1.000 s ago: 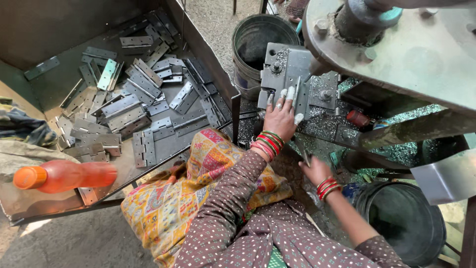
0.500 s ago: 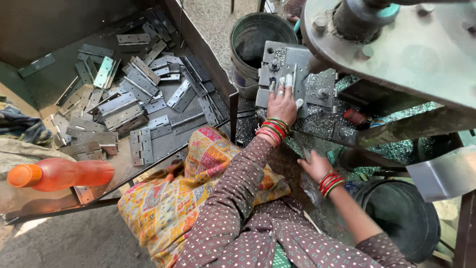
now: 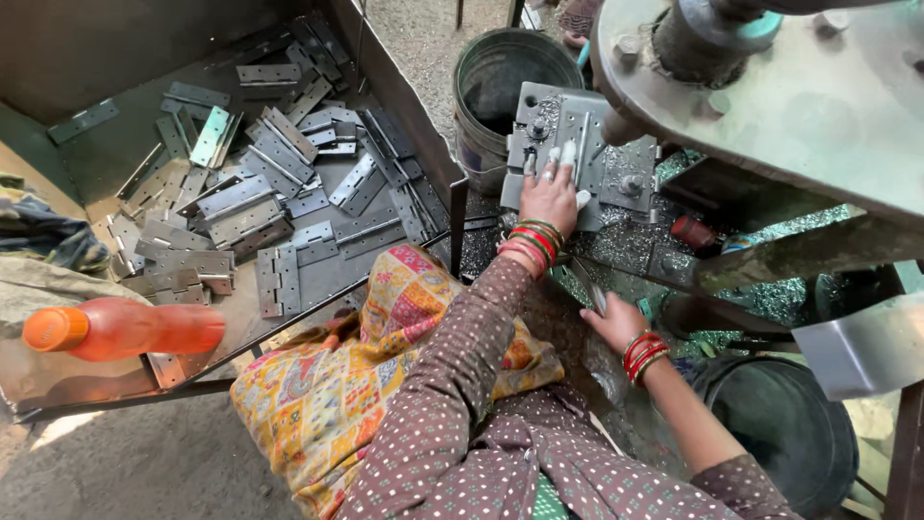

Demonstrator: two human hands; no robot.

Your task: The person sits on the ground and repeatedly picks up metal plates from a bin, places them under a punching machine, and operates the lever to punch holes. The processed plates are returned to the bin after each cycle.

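Left hand point(image 3: 551, 195) fingers spread flat on a grey steel hinge plate point(image 3: 568, 144), right hand point(image 3: 613, 323) loosely curled over glittering metal shavings point(image 3: 626, 246), flat hinges point(image 3: 260, 202) heaped nearby

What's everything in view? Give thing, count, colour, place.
metal hinges: dozens, grey, heaped in the tray at left
tray: one, dark metal, left
bottle: one, orange with orange cap, lying on the tray's near edge
bucket: one, dark green-grey, top centre
jig plate: one, grey steel with bolts, under the machine head
machine head: one, grey-green, top right
metal shavings: a spread, silvery, around the jig plate
round tub: one, black, bottom right
patterned cloth: one, yellow and pink, on the lap
left hand: red bangles, fingers pressed on the jig plate
right hand: red bangles, holding a thin metal piece
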